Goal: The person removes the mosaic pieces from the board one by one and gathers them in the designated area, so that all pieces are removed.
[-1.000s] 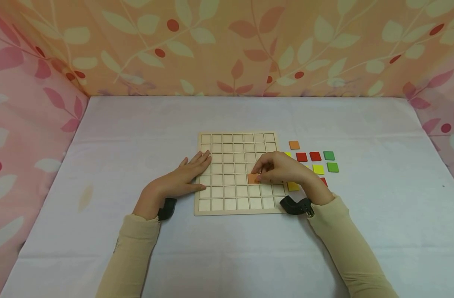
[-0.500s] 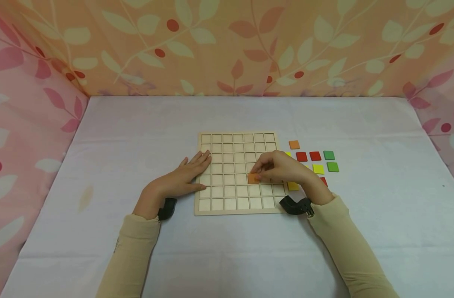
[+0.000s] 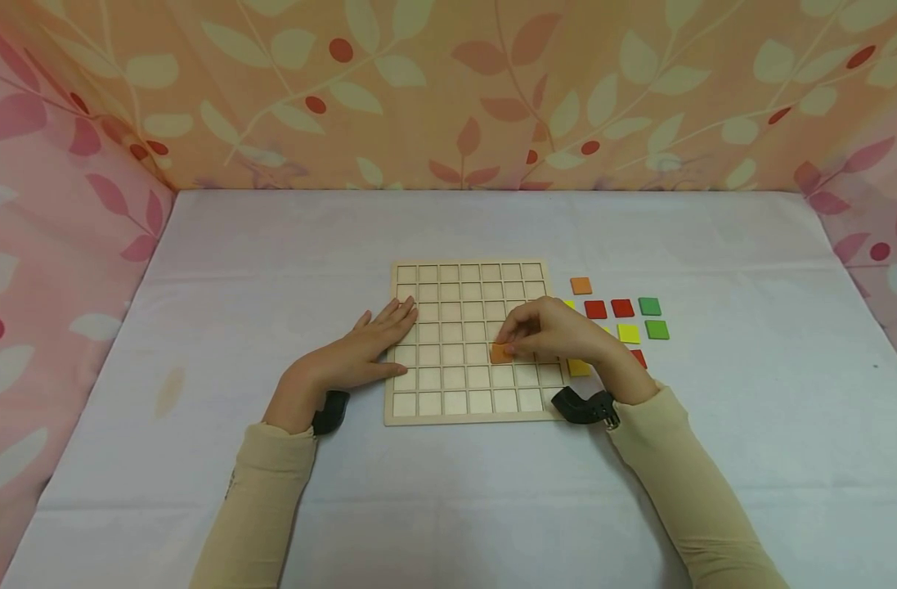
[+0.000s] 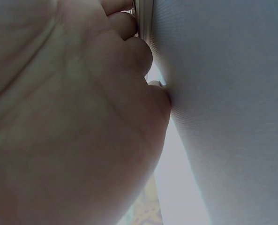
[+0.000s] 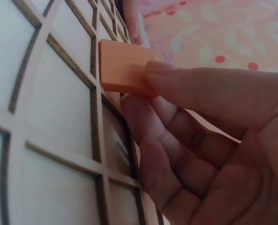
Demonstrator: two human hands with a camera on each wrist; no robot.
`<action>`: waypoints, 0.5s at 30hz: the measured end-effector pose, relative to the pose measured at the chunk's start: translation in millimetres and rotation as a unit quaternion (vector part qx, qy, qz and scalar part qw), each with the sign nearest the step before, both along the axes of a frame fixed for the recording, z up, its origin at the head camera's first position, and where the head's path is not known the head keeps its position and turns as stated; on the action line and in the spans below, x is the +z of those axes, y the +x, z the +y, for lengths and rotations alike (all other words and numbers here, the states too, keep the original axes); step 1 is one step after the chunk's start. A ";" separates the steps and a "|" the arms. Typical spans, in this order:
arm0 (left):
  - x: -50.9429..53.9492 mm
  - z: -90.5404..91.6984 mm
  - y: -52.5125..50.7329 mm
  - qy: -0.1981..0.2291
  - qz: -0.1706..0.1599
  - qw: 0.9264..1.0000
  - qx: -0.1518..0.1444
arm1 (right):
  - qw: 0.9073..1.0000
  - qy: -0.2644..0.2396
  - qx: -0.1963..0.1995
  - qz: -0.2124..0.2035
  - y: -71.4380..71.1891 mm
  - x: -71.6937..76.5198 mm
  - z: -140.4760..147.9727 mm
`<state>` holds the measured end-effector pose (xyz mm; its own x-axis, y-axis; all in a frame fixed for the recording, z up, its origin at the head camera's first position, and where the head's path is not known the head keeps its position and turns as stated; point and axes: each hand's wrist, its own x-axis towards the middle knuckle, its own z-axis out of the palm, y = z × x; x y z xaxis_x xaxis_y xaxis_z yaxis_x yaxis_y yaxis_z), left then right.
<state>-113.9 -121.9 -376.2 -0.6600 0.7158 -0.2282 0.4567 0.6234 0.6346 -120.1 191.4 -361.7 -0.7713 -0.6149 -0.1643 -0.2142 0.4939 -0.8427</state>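
A pale wooden grid board (image 3: 455,420) lies on the table with rows of square recesses. My right hand (image 3: 554,331) pinches an orange square tile (image 5: 124,65) between thumb and fingers. In the right wrist view the tile stands tilted against the board's ridges, one edge touching or very close to them. My left hand (image 3: 356,348) lies with straight fingers over the board's left edge. The left wrist view shows mostly its palm (image 4: 78,122) and a sliver of the board's edge.
Right of the board lie loose square tiles: an orange tile (image 3: 581,286), red tiles (image 3: 596,310), green tiles (image 3: 657,330) and yellow tiles (image 3: 628,334). My right forearm and hand partly cover some of them. A patterned curtain (image 3: 419,98) rises behind the white-covered table (image 3: 419,507).
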 end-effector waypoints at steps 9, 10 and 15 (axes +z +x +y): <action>0.4 0.4 -0.8 0.000 0.000 1.000 -0.004 | 1.000 0.000 -0.007 0.005 0.2 0.0 0.7; 0.2 0.4 -0.9 0.001 0.000 1.000 -0.004 | 1.000 0.000 -0.008 0.004 0.3 0.2 0.9; -1.0 0.0 -1.0 0.005 -0.003 1.000 -0.001 | 1.000 0.002 -0.011 0.005 0.6 1.2 0.8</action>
